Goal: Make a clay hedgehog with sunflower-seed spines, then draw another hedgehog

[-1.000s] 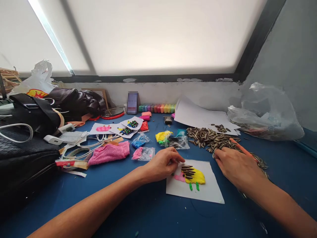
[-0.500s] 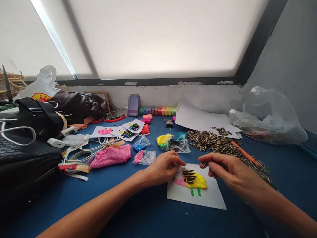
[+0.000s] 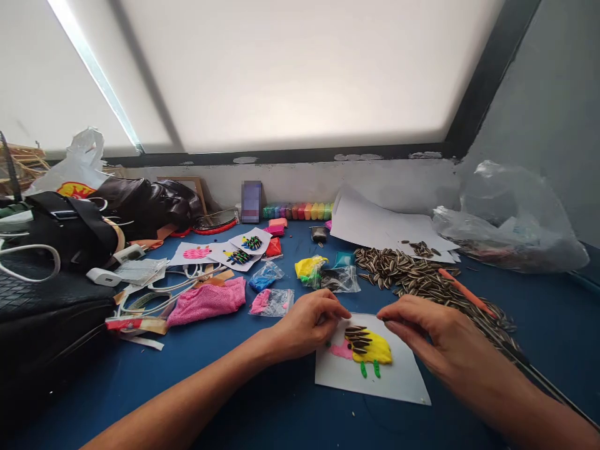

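Note:
A white card [image 3: 375,389] lies on the table, bearing a hedgehog shape with a yellow clay body [image 3: 380,350], a pink clay face [image 3: 341,351] and two green clay legs [image 3: 377,369]. Several sunflower seeds [image 3: 358,339] are set in rows on the front of the yellow body. My left hand [image 3: 313,324] is curled over the card's upper left corner, its fingertips down on the edge. Just above the card's upper right part, my right hand [image 3: 424,334] pinches a sunflower seed, mostly covered by thumb and forefinger.
A heap of sunflower seeds [image 3: 398,269] with an orange stick [image 3: 466,292] lies behind my right hand. Bagged clay [image 3: 309,267], finished hedgehog cards [image 3: 220,257], a pink cloth [image 3: 209,301] and a black bag [image 3: 51,312] spread leftward. White paper sheets [image 3: 375,222] lie at the back.
My right thumb and forefinger have closed further around the seed, its tip now barely showing, and the hand has turned slightly. My left hand stays at the card's corner.

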`<state>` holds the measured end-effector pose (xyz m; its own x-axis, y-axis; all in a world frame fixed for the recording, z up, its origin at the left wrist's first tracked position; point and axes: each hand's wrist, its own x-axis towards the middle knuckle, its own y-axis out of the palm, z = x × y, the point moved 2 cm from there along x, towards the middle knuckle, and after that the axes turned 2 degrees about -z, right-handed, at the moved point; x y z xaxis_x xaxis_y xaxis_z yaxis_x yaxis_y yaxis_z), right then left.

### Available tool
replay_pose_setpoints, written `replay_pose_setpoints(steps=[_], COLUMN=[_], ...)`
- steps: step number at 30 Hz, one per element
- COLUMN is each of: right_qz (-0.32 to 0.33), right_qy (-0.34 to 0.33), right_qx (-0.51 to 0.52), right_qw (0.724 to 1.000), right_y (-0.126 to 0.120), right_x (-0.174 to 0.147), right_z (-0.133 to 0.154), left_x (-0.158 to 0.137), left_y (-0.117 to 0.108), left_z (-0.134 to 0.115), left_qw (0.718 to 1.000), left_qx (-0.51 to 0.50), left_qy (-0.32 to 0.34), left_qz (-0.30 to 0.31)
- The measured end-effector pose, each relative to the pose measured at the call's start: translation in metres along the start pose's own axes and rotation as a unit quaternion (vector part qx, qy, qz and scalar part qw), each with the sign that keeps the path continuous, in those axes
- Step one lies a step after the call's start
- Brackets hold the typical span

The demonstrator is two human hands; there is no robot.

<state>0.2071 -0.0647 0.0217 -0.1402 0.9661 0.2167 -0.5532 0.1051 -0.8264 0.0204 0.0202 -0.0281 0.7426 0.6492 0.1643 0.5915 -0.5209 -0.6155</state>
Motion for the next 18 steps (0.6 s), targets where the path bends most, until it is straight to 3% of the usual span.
replay_pose_setpoints(steps=[8,18], right_qz=[0.021,0.018], right_qy=[0.016,-0.023], right_qx=[-0.121,-0.131], right_qw=[0.992,0.991], right_y=[0.015,0.020], right_x=[-0.001,0.000], right_z=[-0.011,-0.015], left_x=[-0.001,-0.001], left_y=[0.001,0.003], left_z=[-0.002,-0.003], left_qw=[1.000,0.996], left_qx=[0.024,0.076], left_qy=[0.011,0.013], left_qz=[0.006,0.037])
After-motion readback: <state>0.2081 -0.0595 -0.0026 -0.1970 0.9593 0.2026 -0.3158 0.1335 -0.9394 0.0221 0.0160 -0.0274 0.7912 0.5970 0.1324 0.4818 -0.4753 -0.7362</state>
